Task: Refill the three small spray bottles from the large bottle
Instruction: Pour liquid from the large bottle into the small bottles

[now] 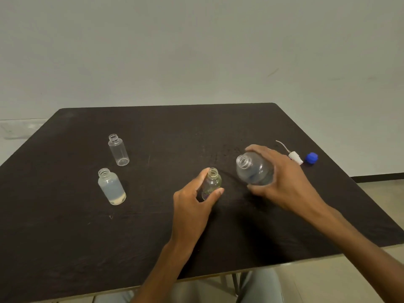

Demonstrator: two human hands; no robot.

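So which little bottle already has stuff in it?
The near-left small bottle: it looks cloudy and full. The far-left small bottle and the one in the left hand look clear and empty.

My right hand (pixel 282 178) covers most of the big bottle (pixel 253 169), so its lower body and level can't be read. Just past that bottle, the spray top (pixel 295 157) is partly behind my knuckles. My forearms run off the bottom edge.
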